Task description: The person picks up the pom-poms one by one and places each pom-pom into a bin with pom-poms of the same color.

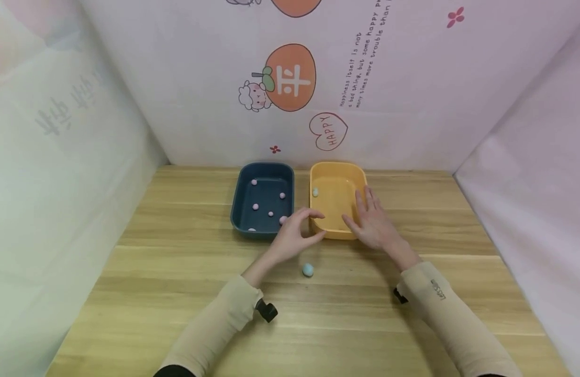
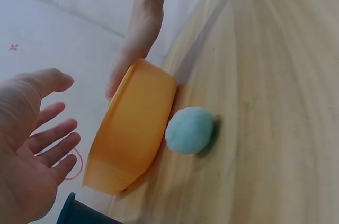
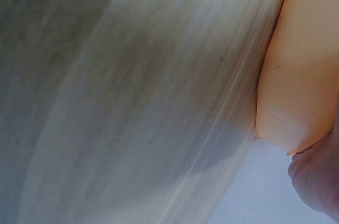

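Note:
My left hand (image 1: 294, 234) hovers at the gap between the two trays, thumb and fingers apart in a loose curve, with nothing between them. In the left wrist view that hand (image 2: 32, 150) shows its bare palm and separated fingers. My right hand (image 1: 374, 224) lies over the front right rim of the yellow tray (image 1: 337, 168), fingers stretched out along its side. A pale blue ball (image 1: 308, 270) lies on the table in front of the yellow tray; it looks large in the left wrist view. Inside the yellow tray, a smaller pale blue ball (image 1: 315, 192) sits by the left wall.
Left of the yellow tray stands a dark blue tray (image 1: 263, 235) with several pink balls, one pink ball (image 1: 283, 220) close to my left fingers. The wooden table (image 1: 186, 262) ends at a printed cloth backdrop (image 1: 200, 104), with cloth walls on both sides.

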